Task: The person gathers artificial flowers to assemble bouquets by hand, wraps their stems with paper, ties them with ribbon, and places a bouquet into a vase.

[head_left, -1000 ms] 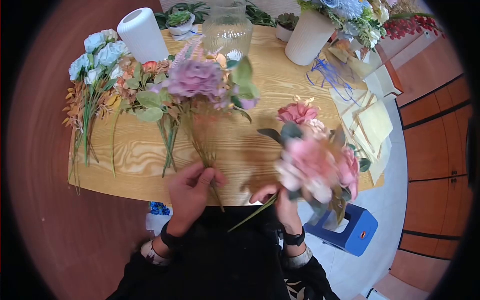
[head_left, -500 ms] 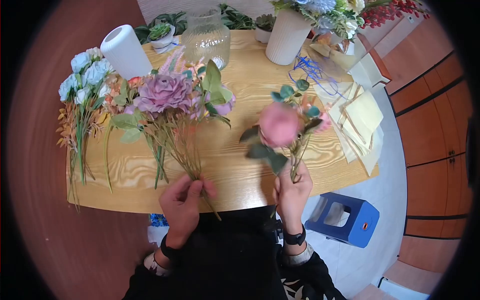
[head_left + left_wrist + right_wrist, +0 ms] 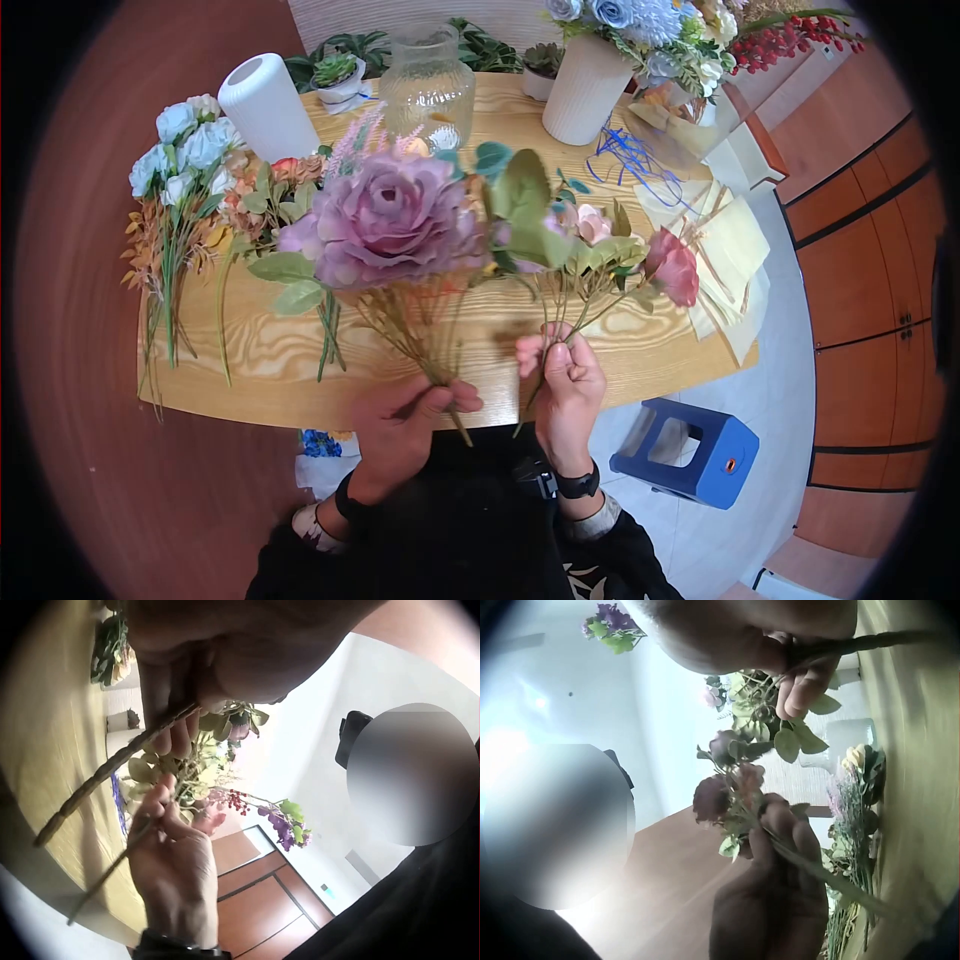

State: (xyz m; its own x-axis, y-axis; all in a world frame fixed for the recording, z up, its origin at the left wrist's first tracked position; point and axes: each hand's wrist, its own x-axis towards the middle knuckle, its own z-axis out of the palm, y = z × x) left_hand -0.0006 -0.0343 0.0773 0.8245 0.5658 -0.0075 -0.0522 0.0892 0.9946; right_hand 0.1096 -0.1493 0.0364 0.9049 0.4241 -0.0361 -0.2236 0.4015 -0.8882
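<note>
Left hand [image 3: 395, 435]: thumb and fingers are pinching the gathered stems of a purple bunch [image 3: 390, 215], held above the table's near edge. Right hand [image 3: 570, 400]: thumb and fingers are gripping the thin stems of a pink bunch [image 3: 672, 267], just beside the first, the blooms leaning outward. Likely hazards, as I am judging them from where I am standing: leaves crowding between the two bunches could be snagging, and a sideways pull could be bending a twig or dragging a bloom askew; the left grip, sitting low under a broad, top-heavy head, could be letting the stems fan or roll; a wide swing could be brushing the glass jar [image 3: 428, 105]. Materials: the purple bloom is showing wide, ruffled, cloth-like petals in rings; its leaves are looking oval and matt; one stem below the left hand is appearing twisted like cord. Surroundings: the table [image 3: 270, 340] is displaying wavy, pale wood grain; the jar is presenting ribbed, clear walls and a narrowed neck; the white vase [image 3: 588, 90] is standing finely fluted; blue ribbon [image 3: 628, 155] is lying in loose, thin tangles; cream sheets [image 3: 735, 250] are resting in flat, overlapping, angular layers.
</note>
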